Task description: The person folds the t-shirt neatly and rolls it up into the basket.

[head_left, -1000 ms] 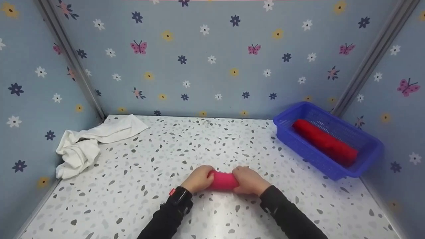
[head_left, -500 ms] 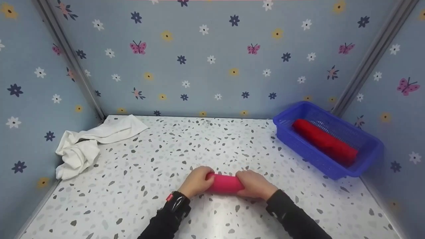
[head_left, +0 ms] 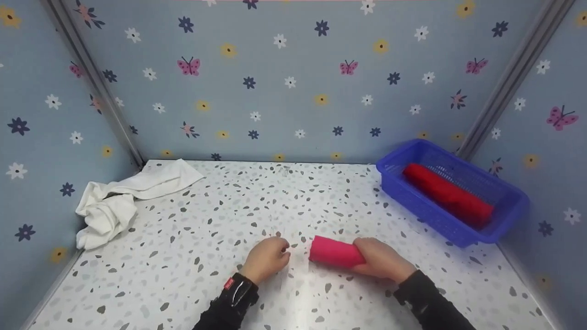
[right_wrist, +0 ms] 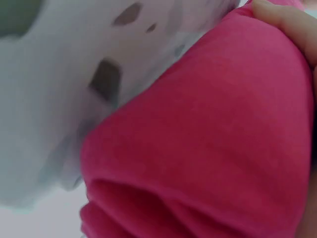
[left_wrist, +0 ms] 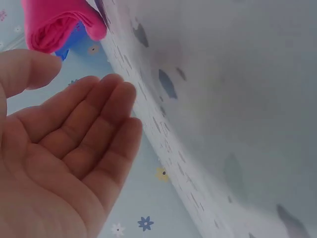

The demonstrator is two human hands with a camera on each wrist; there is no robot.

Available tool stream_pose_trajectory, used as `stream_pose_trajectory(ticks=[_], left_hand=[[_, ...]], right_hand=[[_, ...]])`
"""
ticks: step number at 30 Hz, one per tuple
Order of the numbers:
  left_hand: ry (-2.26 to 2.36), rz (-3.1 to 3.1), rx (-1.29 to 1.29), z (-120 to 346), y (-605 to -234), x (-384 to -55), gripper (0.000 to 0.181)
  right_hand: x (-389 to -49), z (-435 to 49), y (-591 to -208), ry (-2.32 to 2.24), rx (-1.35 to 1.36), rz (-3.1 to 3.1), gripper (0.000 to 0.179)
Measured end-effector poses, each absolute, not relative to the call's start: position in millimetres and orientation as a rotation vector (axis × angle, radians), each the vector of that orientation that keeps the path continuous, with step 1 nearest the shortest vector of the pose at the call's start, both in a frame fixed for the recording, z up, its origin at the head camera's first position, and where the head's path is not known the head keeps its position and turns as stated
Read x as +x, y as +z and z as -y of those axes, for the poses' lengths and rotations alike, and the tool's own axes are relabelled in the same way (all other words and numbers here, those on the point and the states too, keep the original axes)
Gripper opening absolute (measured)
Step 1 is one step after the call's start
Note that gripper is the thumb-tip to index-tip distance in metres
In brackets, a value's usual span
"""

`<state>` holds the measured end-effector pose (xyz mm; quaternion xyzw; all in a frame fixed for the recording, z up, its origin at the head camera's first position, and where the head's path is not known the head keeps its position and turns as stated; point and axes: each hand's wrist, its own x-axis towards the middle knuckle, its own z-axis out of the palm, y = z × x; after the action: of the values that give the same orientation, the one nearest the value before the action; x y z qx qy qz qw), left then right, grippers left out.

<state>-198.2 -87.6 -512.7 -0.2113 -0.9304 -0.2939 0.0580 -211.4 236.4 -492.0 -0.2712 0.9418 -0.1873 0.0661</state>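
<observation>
A pink cloth (head_left: pixel 334 252), rolled into a short tube, lies at the front middle of the speckled table. My right hand (head_left: pixel 381 260) grips its right end from above. In the right wrist view the roll (right_wrist: pixel 198 124) fills much of the picture, its layered end showing at the bottom and my thumb along its upper side. Left of the roll, apart from it, my left hand (head_left: pixel 267 259) holds nothing. The left wrist view shows its palm and slightly bent fingers (left_wrist: pixel 114 144), with the roll's spiral end (left_wrist: pixel 54 32) beyond the thumb.
At the back right stands a blue plastic basket (head_left: pixel 415 208) with a red cloth roll (head_left: pixel 447 192) inside. A crumpled white cloth (head_left: pixel 112 213) lies along the left side. Flower-patterned panels (head_left: pixel 275 91) wall the table (head_left: pixel 229 201) at the back and both sides.
My left hand has let go of the pink cloth roll and drawn a little left. My right hand has moved right with the roll, whose left end now shows.
</observation>
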Motion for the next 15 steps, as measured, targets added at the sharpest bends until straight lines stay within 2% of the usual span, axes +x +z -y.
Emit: stream_pose_trajectory(ticks=[8,13,15], left_hand=[[-0.838,2.825,-0.531,100.2,-515.0,-191.7,0.005],[-0.802,2.813,-0.511,108.1,-517.4,-187.8,0.003],[-0.787,2.82,-0.49,110.9,-517.8,-186.5,0.008]], right_hand=[[-209.6,-259.0,-489.1,-0.574,-0.632,-2.849,0.041],[-212.5,-275.6,-481.6,-0.578,-0.574,-2.855,0.038],[-214.7,-282.8,-476.5,-0.588,-0.537,-2.858,0.035]])
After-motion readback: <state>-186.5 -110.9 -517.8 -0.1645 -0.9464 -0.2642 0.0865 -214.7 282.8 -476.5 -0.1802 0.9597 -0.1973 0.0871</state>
